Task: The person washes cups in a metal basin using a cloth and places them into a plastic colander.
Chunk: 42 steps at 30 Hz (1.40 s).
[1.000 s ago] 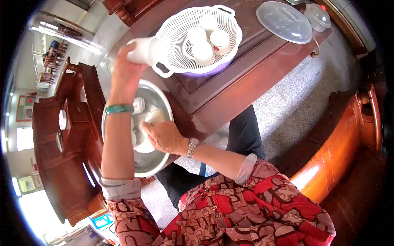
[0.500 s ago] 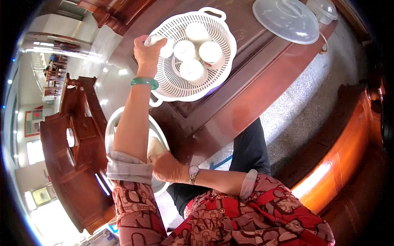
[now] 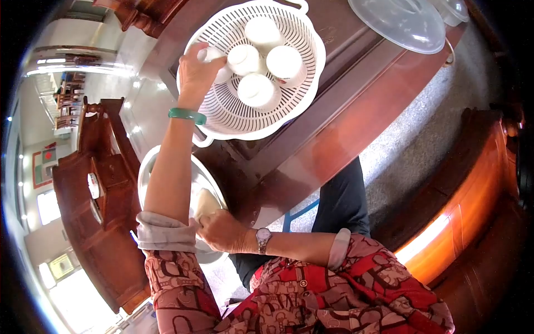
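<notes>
My left hand [image 3: 198,69], with a green bangle on its wrist, reaches over the left side of a white slotted basket [image 3: 217,122]. Its thumb and fingers are around a white cup [image 3: 210,55] at the inner wall. Several more white cups, such as the near one [image 3: 257,90], sit bottom up beside it in the basket. Lower down, my right hand [image 3: 219,229], wearing a wristwatch, is closed on a pale cream cloth-like piece [image 3: 206,201] over a white basin [image 3: 146,167]. My left forearm hides part of the basin.
The basket stands on a dark wooden table [image 3: 311,150]. A clear plastic lid [image 3: 397,25] and a small lidded container [image 3: 451,11] lie at its far right. A wooden bench [image 3: 445,234] is on the right, and dark wooden furniture [image 3: 100,222] on the left.
The white cup in my left hand has gone lower into the basket, against its left side. My right hand stays over the basin with the pale piece. The view has shifted slightly.
</notes>
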Tool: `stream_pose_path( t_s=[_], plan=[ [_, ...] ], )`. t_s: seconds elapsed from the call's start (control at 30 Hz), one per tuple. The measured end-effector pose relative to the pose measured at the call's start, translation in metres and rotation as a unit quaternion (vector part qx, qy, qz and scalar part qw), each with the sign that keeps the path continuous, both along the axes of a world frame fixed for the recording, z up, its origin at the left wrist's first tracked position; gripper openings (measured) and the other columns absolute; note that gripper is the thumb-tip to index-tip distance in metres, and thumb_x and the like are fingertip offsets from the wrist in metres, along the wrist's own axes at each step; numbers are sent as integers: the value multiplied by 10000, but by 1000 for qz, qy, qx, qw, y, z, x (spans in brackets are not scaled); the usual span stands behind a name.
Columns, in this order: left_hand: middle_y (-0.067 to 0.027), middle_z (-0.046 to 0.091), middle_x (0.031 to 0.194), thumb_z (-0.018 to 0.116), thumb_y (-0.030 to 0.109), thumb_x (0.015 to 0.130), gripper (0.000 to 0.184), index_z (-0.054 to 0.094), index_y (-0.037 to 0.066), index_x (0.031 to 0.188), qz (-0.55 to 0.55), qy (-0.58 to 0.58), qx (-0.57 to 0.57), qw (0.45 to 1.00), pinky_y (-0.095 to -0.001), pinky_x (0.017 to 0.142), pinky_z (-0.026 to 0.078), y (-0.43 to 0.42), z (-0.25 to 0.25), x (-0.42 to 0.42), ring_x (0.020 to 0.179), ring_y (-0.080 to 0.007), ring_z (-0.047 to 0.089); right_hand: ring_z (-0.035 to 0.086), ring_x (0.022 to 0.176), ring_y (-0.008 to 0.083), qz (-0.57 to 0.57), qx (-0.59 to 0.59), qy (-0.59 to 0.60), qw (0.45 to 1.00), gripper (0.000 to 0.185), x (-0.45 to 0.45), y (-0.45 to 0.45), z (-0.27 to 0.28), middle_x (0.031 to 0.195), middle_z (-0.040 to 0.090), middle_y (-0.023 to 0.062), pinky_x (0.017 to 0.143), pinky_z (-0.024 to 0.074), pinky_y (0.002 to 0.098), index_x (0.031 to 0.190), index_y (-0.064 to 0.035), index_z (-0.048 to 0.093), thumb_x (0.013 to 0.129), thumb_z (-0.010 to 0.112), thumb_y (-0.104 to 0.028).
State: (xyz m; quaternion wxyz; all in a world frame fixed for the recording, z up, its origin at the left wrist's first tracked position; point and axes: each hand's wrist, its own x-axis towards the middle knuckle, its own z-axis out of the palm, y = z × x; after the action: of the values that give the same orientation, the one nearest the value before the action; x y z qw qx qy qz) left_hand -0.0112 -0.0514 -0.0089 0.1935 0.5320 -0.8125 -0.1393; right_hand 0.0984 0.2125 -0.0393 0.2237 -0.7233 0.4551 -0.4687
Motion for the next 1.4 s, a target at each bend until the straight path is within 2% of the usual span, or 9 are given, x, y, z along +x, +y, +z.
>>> stream_pose_path(
  t_s=[0.07, 0.13, 0.2, 0.23, 0.6, 0.77, 1.0, 1.2, 1.4],
  plan=[
    [-169, 624, 1014, 779, 312, 628, 600, 593, 72, 1146, -27, -1, 91, 995, -361, 779, 497, 6, 8, 8, 920, -233, 623, 585, 540, 217, -6, 6, 15, 1000, 241, 0, -1, 1, 646, 568, 77, 458, 443, 351, 946, 1, 538, 774, 605, -154],
    [-150, 643, 955, 759, 309, 655, 568, 597, 59, 1139, -33, -1, 82, 996, -343, 750, 499, 18, 14, 15, 856, -202, 628, 583, 541, 224, -15, -1, -15, 1000, 204, 4, 0, -3, 610, 556, 76, 463, 445, 353, 918, -13, 531, 769, 608, -130],
    [-135, 635, 988, 736, 321, 690, 545, 596, 55, 1144, -5, 41, 186, 982, -329, 757, 493, 28, 21, 19, 847, -186, 616, 596, 590, 242, -4, 20, -8, 1000, 361, 4, 0, -3, 684, 568, 82, 560, 456, 362, 1072, 0, 510, 762, 618, -150],
    [-123, 624, 998, 723, 336, 713, 533, 594, 53, 1146, -15, 38, 185, 982, -314, 759, 485, 29, 19, 23, 825, -179, 604, 583, 489, 246, -55, -50, -30, 997, 213, 3, -4, -3, 558, 549, 64, 444, 440, 375, 918, -6, 529, 748, 611, -104],
    [-157, 617, 1009, 572, 292, 842, 518, 494, -11, 1255, -12, 128, 248, 960, -299, 716, 503, 63, 21, 42, 814, -195, 613, 613, 583, 239, -40, 5, 67, 997, 244, 10, -2, -8, 688, 594, 84, 533, 479, 350, 958, -18, 558, 759, 597, -154],
    [-180, 656, 901, 537, 260, 852, 391, 586, -17, 1124, -48, 106, 273, 955, -333, 723, 499, 69, 29, 55, 776, -222, 641, 613, 585, 249, -38, 12, 62, 997, 245, 7, -3, -2, 670, 591, 88, 529, 486, 355, 992, -27, 562, 780, 573, -150],
    [-228, 611, 1013, 528, 344, 852, 427, 602, -9, 1081, -139, -176, 111, 968, -435, 846, 459, 81, 43, 55, 962, -354, 591, 614, 588, 274, -38, 25, 75, 996, 134, 5, -2, 1, 654, 592, 105, 525, 488, 381, 851, -33, 568, 801, 577, -157],
    [-196, 538, 1198, 534, 360, 851, 437, 610, 48, 1148, -117, -169, 84, 975, -438, 968, 405, 86, 36, 64, 1158, -416, 459, 619, 601, 292, -39, 54, 71, 995, 139, 5, -2, 6, 678, 602, 127, 555, 497, 391, 752, -27, 572, 794, 584, -160],
    [-167, 585, 1064, 626, 290, 808, 344, 639, 73, 1075, -183, -17, -72, 980, -434, 901, 437, 92, 28, 61, 1072, -377, 516, 613, 596, 303, -44, 51, 60, 996, 115, 7, -3, 2, 669, 597, 124, 558, 489, 408, 734, -46, 583, 753, 604, -159]
  ],
)
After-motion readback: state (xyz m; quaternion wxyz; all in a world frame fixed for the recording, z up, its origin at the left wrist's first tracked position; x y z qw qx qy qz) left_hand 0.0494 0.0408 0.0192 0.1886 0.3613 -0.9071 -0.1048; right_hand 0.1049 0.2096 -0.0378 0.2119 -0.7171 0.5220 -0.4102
